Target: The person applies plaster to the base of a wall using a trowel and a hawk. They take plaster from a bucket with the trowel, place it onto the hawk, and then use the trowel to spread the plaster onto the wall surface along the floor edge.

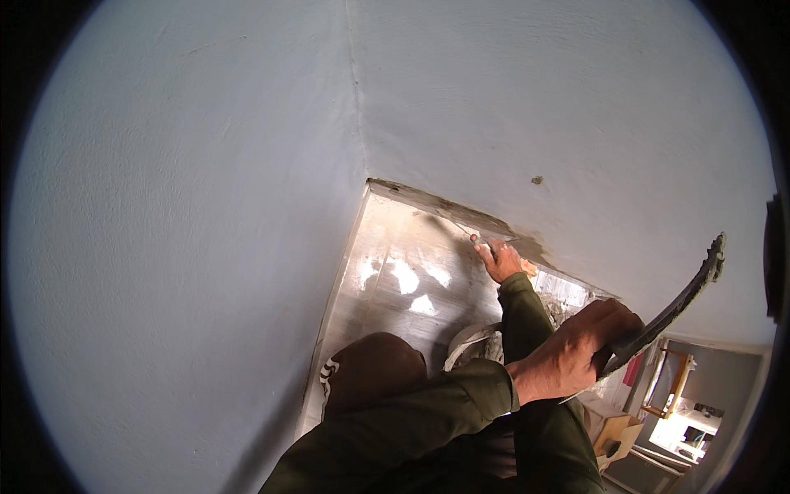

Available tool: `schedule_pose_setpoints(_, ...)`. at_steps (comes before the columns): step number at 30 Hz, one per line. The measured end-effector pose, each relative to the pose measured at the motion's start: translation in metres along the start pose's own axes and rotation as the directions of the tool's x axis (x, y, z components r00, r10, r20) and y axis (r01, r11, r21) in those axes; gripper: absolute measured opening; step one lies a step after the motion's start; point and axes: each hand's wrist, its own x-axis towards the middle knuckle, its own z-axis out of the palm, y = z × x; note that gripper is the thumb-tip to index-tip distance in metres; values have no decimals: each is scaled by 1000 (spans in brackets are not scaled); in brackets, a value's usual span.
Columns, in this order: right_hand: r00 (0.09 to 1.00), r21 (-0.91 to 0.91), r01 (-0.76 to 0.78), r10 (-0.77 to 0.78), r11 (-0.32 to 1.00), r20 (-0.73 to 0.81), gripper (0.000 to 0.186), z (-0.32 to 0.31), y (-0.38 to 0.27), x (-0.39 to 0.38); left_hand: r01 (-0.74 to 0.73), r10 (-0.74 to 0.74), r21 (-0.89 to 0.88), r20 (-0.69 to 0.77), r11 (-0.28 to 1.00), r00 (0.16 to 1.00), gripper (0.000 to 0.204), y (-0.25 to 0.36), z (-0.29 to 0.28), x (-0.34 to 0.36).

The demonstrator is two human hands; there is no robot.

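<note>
My left hand [580,350] reaches across to the right, its fingers closed around a plastering float [679,305]. The float is seen nearly edge-on as a long, dark, curved strip with mortar crusted on its far end. Farther off, my right hand [499,261] is wrapped round a trowel [463,230], whose thin blade points left along the foot of the wall. An orange-brown end, perhaps its handle [530,267], shows behind the fingers. Beside that blade runs a rough grey-brown mortar strip [448,208] at the wall's base. The blade's contact with the strip cannot be made out.
Pale blue walls [181,206] meet in a corner ahead. A bucket rim [462,340] shows beside my right forearm, partly hidden. My knee [378,362] is over the light tiled floor [387,284]. A cardboard box [613,432] and a doorway stand at lower right.
</note>
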Motion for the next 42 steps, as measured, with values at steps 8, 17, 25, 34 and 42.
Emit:
schedule_pose_setpoints(8, 998, 64, -69, 69, 996, -10, 47, 1, 2, 15, 35, -35, 1, 30, 999, 999, 32, 0, 0, 0)
schedule_pose_setpoints(17, 987, 74, -135, 141, 988, -77, 42, -30, 43, -50, -12, 12, 11, 44, 1000, 999, 37, 2, -6, 1)
schedule_pose_setpoints(25, 969, 259, 26, 39, 966, -243, 27, 41, -33, -50, 48, -50, 34, 57, 998, 997, 31, -1, 3, 4)
schedule_pose_setpoints(34, 935, 292, -200, 272, 935, -229, 35, 68, -79, -12, 149, -152, 55, 66, 987, 986, 42, -6, 2, -3)
schedule_pose_setpoints(42, 868, 299, -195, 306, 934, -391, 31, 56, -17, -44, 124, -130, 82, 69, 989, 989, 42, -2, -1, -1)
